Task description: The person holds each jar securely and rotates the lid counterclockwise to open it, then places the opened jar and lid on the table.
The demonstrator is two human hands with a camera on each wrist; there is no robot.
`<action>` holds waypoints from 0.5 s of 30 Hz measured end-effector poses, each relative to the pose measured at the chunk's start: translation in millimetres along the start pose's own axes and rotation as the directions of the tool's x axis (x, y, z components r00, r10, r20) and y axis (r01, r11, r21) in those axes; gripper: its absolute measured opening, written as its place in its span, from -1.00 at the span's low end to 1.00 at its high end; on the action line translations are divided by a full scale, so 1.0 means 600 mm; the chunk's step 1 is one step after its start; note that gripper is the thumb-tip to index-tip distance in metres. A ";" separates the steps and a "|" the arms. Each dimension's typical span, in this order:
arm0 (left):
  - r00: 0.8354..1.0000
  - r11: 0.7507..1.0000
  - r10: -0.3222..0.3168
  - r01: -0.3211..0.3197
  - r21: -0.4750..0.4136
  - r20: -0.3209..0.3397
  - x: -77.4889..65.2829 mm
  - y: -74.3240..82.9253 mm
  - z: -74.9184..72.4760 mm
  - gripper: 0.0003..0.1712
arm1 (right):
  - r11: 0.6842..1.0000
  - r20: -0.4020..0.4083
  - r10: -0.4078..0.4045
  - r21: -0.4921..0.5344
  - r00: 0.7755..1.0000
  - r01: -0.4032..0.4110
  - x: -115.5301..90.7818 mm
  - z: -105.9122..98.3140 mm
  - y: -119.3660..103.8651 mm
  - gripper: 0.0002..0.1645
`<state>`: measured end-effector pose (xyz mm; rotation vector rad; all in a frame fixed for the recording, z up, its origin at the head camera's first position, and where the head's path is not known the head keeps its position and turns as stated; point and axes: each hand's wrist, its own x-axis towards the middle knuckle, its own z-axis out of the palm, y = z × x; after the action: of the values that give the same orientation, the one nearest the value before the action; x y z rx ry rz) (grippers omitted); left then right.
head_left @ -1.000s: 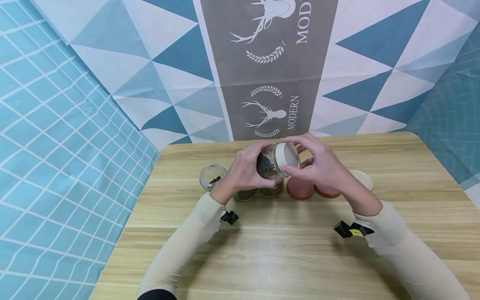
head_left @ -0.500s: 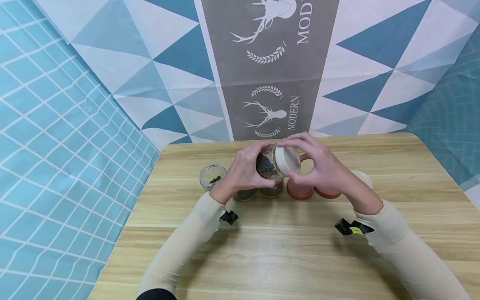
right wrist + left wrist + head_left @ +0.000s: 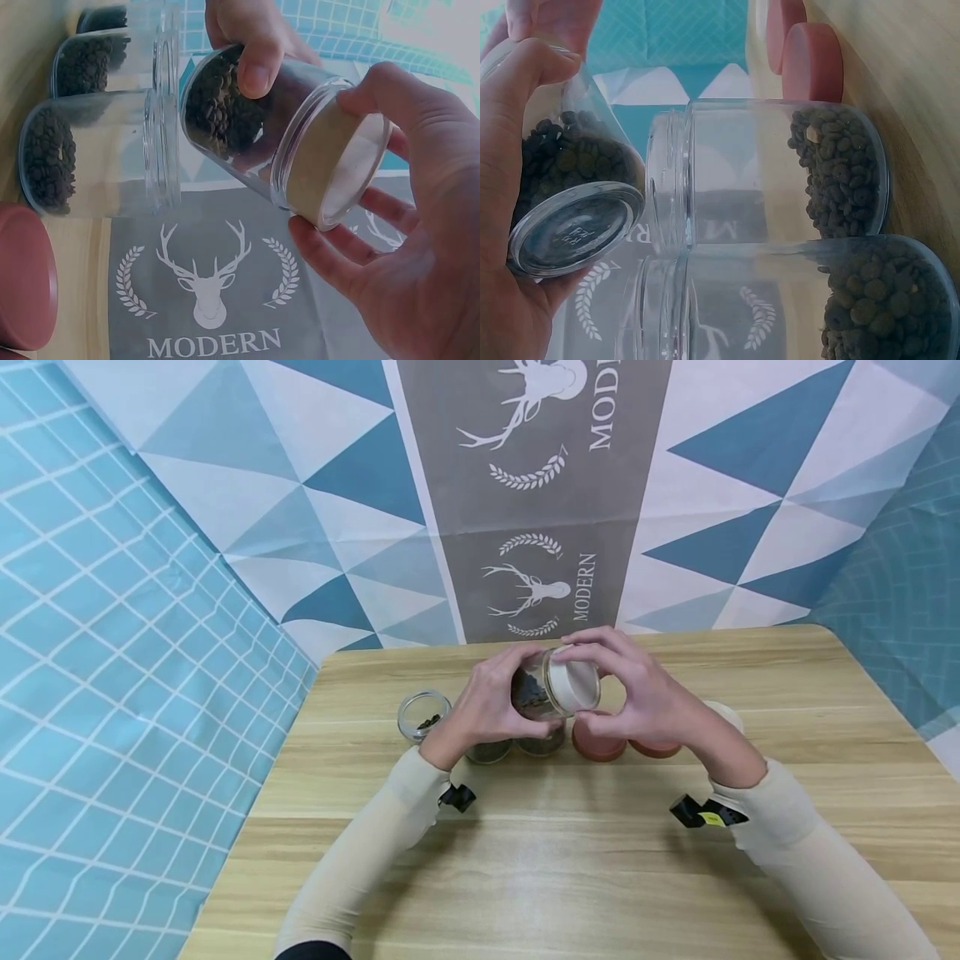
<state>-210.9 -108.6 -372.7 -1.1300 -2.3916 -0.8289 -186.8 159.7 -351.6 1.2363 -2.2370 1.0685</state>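
A clear glass jar (image 3: 529,690), part filled with dark brown pellets or beans, is tilted above the table in the head view. My left hand (image 3: 489,695) grips its body, thumb on the near side. The jar's mouth end points to the right and bears a cream-white lid (image 3: 576,685). Around the rim of this lid, my right hand (image 3: 643,693) has its thumb and fingers curled. In the right wrist view the lid (image 3: 322,161) sits on the jar's neck, with fingertips on opposite sides. The jar's base (image 3: 577,229) faces the left wrist camera.
Lidless glass jars with similar dark contents stand in a row beneath the hands: a left jar (image 3: 424,717), a middle jar (image 3: 490,752) and a right jar (image 3: 542,744). Two red lids (image 3: 598,740) lie to their right, and a pale lid (image 3: 726,715) is partly behind the right forearm.
My right hand's fingers and thumb have shifted around the lid's rim, the thumb moving slightly off its face. My left hand keeps the jar in nearly the same place.
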 end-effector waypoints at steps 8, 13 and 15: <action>1.000 1.000 -0.016 0.016 -0.002 -0.001 -0.002 -0.001 0.000 0.19 | 0.982 0.039 0.167 0.078 0.985 -0.170 -0.002 -0.011 -0.002 0.27; 0.999 0.999 -0.034 0.034 -0.001 0.005 -0.002 0.000 -0.002 0.21 | 0.951 0.028 0.288 0.109 0.957 -0.289 -0.002 -0.019 -0.007 0.25; 0.999 0.999 -0.041 0.041 0.003 0.008 -0.003 -0.001 -0.003 0.21 | 0.934 0.026 0.335 0.127 0.942 -0.335 -0.001 -0.021 -0.010 0.24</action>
<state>-210.4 -110.9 -372.8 -1.0881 -2.4290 -0.8352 -181.8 167.8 -341.2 0.9195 -2.4750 1.3545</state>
